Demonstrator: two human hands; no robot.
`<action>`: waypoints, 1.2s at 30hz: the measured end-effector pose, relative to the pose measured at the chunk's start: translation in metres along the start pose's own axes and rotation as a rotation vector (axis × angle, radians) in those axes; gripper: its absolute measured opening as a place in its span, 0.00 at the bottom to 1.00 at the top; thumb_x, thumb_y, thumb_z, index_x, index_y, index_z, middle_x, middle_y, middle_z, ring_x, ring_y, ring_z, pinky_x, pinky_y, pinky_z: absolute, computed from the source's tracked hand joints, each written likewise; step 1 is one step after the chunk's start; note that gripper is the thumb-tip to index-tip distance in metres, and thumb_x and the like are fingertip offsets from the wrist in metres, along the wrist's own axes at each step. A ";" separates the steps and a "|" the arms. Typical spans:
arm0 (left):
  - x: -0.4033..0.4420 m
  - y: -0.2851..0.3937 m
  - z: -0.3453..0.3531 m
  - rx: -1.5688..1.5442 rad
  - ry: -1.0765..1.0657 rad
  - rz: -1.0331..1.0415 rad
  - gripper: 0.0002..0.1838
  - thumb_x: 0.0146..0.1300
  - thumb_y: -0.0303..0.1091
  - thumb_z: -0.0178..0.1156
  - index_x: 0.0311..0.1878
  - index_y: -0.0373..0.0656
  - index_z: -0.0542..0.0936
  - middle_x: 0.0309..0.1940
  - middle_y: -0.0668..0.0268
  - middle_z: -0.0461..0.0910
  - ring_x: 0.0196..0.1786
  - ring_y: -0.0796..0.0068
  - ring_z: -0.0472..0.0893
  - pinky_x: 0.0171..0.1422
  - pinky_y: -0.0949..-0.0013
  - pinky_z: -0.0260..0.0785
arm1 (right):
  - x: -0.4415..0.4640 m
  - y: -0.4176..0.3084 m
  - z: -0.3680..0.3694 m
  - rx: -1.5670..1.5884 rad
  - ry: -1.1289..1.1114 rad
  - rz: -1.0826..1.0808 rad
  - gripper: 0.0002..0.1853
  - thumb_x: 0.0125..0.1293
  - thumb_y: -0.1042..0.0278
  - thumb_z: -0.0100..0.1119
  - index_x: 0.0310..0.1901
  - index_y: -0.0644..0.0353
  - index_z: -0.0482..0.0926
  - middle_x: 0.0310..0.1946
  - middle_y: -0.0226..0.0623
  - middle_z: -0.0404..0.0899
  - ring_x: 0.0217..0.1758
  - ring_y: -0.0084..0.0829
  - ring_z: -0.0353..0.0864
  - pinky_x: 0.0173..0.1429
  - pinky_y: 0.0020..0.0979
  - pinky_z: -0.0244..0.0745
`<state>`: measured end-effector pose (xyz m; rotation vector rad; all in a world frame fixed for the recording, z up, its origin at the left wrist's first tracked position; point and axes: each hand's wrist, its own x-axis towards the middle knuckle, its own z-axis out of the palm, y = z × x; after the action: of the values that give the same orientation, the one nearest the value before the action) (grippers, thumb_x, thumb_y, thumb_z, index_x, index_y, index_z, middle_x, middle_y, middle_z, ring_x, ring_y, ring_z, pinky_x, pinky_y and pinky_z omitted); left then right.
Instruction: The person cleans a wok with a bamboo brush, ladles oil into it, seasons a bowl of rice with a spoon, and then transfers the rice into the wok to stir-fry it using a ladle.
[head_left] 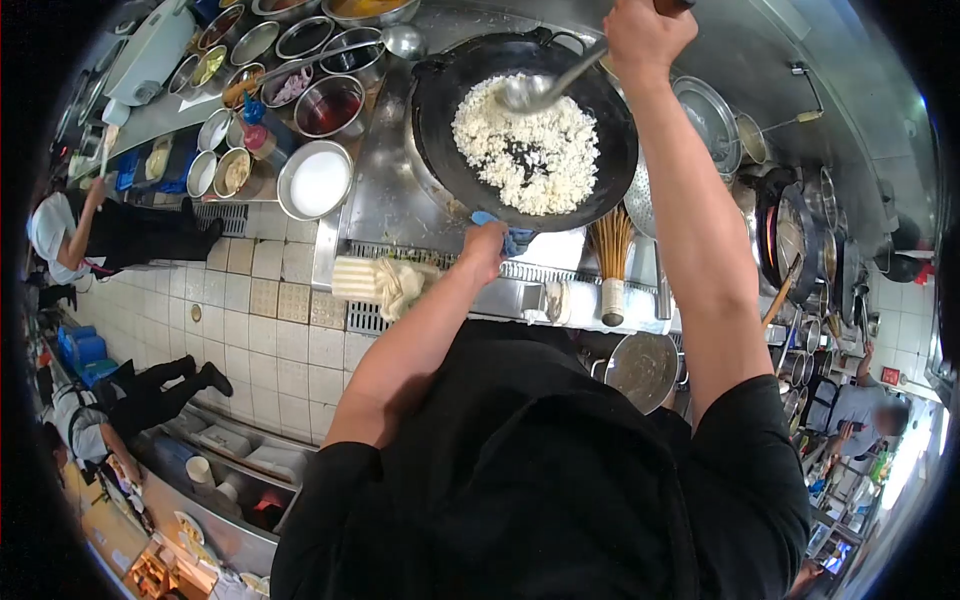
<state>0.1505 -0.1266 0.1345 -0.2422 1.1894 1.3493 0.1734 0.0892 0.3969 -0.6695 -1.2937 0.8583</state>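
Note:
A large black wok [437,125] sits on the steel range with white rice [545,190] spread over its bottom. My right hand [648,38] is closed around the handle of a ladle [540,95], whose bowl rests on the far part of the rice. At the wok's near rim my left hand [484,248] grips a folded blue cloth [517,241] against the edge. Part of the cloth is hidden under the fingers.
Left of the wok stand a bowl of white granules [316,180], a bowl of red liquid [330,106] and several sauce containers. A bamboo brush [612,270] and folded towels [385,282] lie nearby. People [75,225] stand at left; another person [865,420] is at far right.

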 end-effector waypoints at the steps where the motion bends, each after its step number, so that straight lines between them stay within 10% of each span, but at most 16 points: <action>1: 0.004 0.001 0.002 0.015 -0.012 0.011 0.06 0.54 0.22 0.51 0.34 0.30 0.75 0.30 0.57 0.77 0.29 0.63 0.80 0.32 0.60 0.73 | 0.004 0.020 0.004 -0.029 0.035 -0.089 0.14 0.63 0.65 0.60 0.22 0.61 0.73 0.18 0.22 0.68 0.22 0.16 0.62 0.26 0.26 0.59; 33: -0.001 0.001 0.001 -0.021 -0.058 -0.041 0.03 0.56 0.23 0.51 0.32 0.34 0.74 0.28 0.58 0.77 0.28 0.64 0.80 0.33 0.59 0.74 | -0.031 -0.041 0.022 -0.199 -0.072 0.109 0.15 0.62 0.65 0.60 0.21 0.61 0.71 0.16 0.24 0.64 0.21 0.19 0.60 0.25 0.30 0.59; 36: 0.006 0.001 0.003 0.031 -0.096 -0.013 0.05 0.56 0.23 0.50 0.34 0.32 0.74 0.30 0.56 0.78 0.29 0.64 0.81 0.33 0.60 0.76 | -0.064 0.020 0.012 -0.083 -0.123 -0.129 0.16 0.62 0.70 0.59 0.18 0.57 0.68 0.14 0.23 0.66 0.17 0.16 0.65 0.22 0.21 0.60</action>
<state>0.1497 -0.1204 0.1315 -0.1606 1.1254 1.3157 0.1550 0.0454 0.3476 -0.5989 -1.4741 0.7530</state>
